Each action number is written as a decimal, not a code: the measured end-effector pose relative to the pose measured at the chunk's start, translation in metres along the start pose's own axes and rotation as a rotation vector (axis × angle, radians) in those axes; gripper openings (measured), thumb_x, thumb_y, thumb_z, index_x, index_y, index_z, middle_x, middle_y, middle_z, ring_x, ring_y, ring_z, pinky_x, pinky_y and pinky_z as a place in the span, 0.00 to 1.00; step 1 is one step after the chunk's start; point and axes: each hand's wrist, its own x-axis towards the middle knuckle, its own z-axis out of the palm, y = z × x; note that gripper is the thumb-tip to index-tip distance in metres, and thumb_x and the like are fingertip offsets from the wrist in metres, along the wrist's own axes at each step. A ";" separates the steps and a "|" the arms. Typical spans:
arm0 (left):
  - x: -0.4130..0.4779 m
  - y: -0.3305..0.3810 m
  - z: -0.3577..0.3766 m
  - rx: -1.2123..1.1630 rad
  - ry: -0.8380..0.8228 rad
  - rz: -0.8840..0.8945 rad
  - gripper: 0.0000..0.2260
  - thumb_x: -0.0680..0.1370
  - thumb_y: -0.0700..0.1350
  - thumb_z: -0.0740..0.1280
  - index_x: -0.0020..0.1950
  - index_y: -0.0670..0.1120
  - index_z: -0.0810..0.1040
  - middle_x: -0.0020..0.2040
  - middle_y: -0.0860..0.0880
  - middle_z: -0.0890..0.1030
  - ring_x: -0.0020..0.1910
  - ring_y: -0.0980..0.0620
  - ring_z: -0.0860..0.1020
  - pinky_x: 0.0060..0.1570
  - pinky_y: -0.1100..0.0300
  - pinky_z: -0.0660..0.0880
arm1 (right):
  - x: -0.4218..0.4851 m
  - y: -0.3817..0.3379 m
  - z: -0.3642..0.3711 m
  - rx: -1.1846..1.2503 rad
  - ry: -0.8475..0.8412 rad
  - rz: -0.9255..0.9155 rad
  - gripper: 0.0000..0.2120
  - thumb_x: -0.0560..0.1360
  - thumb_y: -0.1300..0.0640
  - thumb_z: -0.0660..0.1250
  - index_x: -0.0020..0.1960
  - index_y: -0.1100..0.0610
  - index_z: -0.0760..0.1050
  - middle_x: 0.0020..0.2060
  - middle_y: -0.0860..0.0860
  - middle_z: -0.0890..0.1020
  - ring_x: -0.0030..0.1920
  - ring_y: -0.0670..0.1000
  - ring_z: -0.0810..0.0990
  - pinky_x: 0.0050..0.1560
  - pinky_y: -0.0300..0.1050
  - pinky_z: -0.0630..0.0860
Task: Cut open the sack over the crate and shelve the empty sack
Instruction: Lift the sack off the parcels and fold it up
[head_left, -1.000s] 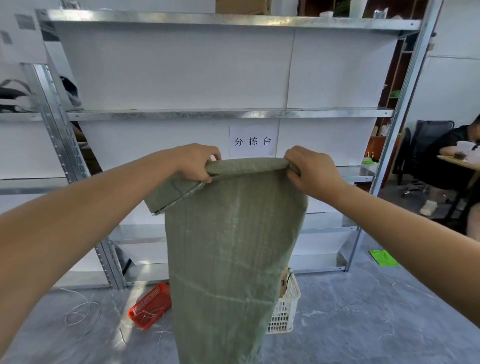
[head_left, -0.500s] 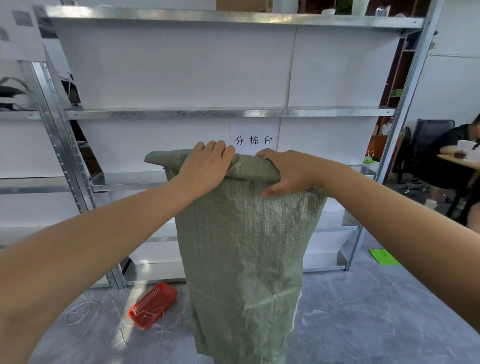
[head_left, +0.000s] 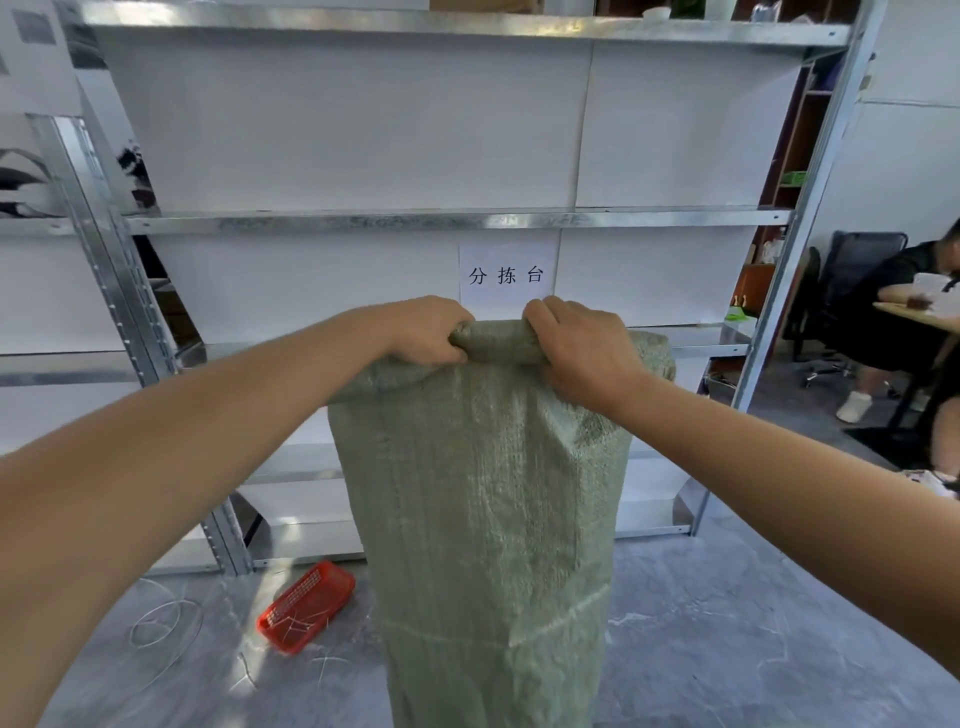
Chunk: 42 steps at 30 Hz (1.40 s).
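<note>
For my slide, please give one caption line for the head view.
Left hand and right hand grip the rolled top of a green sack before metal shelves.

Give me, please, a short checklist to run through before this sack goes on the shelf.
1. Left hand grips the rolled top of the sack: ok.
2. Right hand grips it too: ok.
3. The sack hangs limp, apparently emptied: ok.
4. The sack fully rolled for shelving: not ok, only the top is rolled.
5. Shelf ahead at hand height: ok.
6. Crate below: cannot tell, hidden behind the sack.
</note>
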 end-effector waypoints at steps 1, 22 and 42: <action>0.001 0.002 0.007 0.053 0.063 -0.004 0.10 0.77 0.43 0.62 0.56 0.41 0.74 0.55 0.42 0.78 0.52 0.45 0.74 0.51 0.56 0.69 | 0.002 0.001 -0.003 0.093 -0.148 0.033 0.24 0.64 0.57 0.75 0.56 0.60 0.69 0.48 0.57 0.76 0.43 0.57 0.78 0.30 0.43 0.69; -0.013 -0.010 0.012 -0.052 0.050 -0.008 0.14 0.75 0.48 0.67 0.57 0.43 0.73 0.59 0.44 0.77 0.51 0.49 0.72 0.50 0.61 0.65 | -0.012 -0.005 -0.015 -0.169 -0.213 0.130 0.16 0.74 0.66 0.58 0.61 0.60 0.64 0.46 0.57 0.75 0.36 0.56 0.69 0.26 0.42 0.53; -0.016 -0.001 -0.006 -0.048 -0.107 0.023 0.24 0.69 0.59 0.70 0.59 0.50 0.71 0.52 0.55 0.72 0.51 0.53 0.71 0.51 0.60 0.66 | -0.016 0.003 0.002 0.063 0.099 -0.039 0.17 0.59 0.62 0.77 0.44 0.60 0.75 0.36 0.56 0.77 0.30 0.57 0.75 0.22 0.40 0.64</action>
